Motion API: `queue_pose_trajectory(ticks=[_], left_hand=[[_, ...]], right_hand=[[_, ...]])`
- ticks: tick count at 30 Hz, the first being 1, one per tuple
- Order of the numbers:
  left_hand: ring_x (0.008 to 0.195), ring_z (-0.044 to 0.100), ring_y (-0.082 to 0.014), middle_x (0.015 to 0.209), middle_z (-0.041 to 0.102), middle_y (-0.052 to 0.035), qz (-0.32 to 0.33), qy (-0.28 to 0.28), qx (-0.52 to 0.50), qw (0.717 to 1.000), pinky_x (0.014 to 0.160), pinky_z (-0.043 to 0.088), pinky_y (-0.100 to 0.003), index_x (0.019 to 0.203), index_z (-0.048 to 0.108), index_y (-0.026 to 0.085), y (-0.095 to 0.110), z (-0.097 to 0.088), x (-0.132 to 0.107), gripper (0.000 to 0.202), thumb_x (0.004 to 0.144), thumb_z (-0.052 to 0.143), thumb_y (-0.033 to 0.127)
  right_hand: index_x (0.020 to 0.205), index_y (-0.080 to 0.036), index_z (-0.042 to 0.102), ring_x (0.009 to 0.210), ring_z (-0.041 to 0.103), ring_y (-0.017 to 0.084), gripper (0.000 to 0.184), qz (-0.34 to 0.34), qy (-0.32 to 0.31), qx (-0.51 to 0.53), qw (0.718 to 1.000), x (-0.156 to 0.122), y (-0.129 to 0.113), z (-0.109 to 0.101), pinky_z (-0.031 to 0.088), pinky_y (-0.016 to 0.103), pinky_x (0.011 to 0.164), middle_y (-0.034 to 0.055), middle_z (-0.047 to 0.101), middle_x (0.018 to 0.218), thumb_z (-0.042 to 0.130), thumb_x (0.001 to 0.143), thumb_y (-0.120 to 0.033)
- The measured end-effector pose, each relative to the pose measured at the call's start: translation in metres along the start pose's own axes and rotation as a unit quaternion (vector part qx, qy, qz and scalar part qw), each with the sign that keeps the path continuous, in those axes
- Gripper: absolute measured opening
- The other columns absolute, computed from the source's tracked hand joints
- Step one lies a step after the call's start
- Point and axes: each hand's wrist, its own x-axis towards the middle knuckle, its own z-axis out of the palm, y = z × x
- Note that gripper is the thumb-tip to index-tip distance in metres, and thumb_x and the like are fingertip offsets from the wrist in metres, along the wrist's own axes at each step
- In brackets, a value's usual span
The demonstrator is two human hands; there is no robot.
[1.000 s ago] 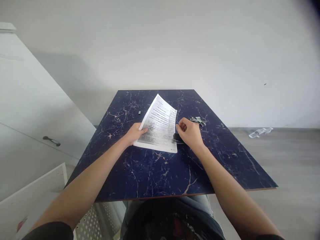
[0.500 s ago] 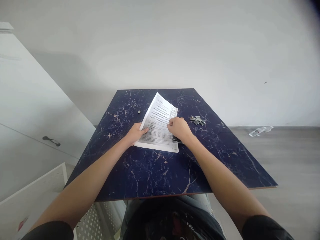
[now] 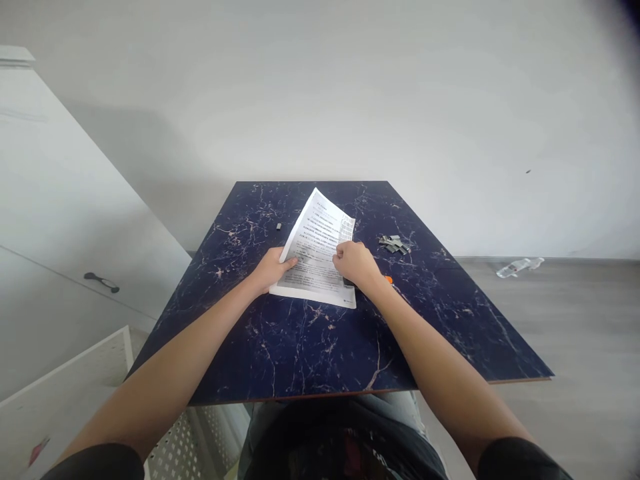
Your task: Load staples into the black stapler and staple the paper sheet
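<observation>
One paper (image 3: 315, 263) is pinched at left by left hand (image 3: 271, 269), overlapped at right by curled right hand (image 3: 359, 264), hold unclear.

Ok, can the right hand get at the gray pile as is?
Likely yes: the right hand is over the paper's right edge, and the gray pile lies just beyond, with only tabletop showing between.

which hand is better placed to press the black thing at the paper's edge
Probably the right hand: it is curled by the black thing, while the left hand grips the left edge of the paper.
</observation>
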Motion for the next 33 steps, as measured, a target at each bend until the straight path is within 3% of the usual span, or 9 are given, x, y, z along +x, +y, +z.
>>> queue_pose_trajectory(ticks=[14,27,33], left_hand=[[0.102,0.068,-0.0344,0.103,0.075,-0.0140,-0.028,0.003,-0.005,1.000,0.093,0.050,-0.048,0.104,0.075,0.013,-0.0017,0.0006,0.0007,0.061,0.064,0.083,0.058],[0.101,0.068,-0.0344,0.102,0.076,-0.0137,-0.046,0.026,-0.004,0.999,0.094,0.049,-0.049,0.101,0.075,0.014,-0.0022,0.0049,-0.0032,0.057,0.062,0.084,0.056],[0.100,0.068,-0.0344,0.104,0.075,-0.0143,-0.049,0.029,0.000,0.998,0.094,0.049,-0.048,0.101,0.075,0.014,0.0007,0.0053,-0.0044,0.058,0.062,0.084,0.056]], right_hand=[[0.079,-0.018,0.065,0.078,0.060,0.022,0.011,0.018,-0.006,0.013,1.000,0.0024,0.0032,0.0047,0.040,0.027,0.065,0.0105,0.065,0.078,0.054,0.082,-0.019],[0.070,-0.018,0.059,0.076,0.058,0.022,0.012,0.020,0.001,0.022,1.000,0.0024,0.0042,0.0010,0.040,0.028,0.066,0.0100,0.063,0.075,0.053,0.080,-0.019],[0.070,-0.019,0.059,0.084,0.059,0.025,0.010,0.017,-0.003,0.032,0.999,0.0020,0.0038,0.0019,0.040,0.028,0.066,0.0091,0.063,0.071,0.055,0.079,-0.018]])
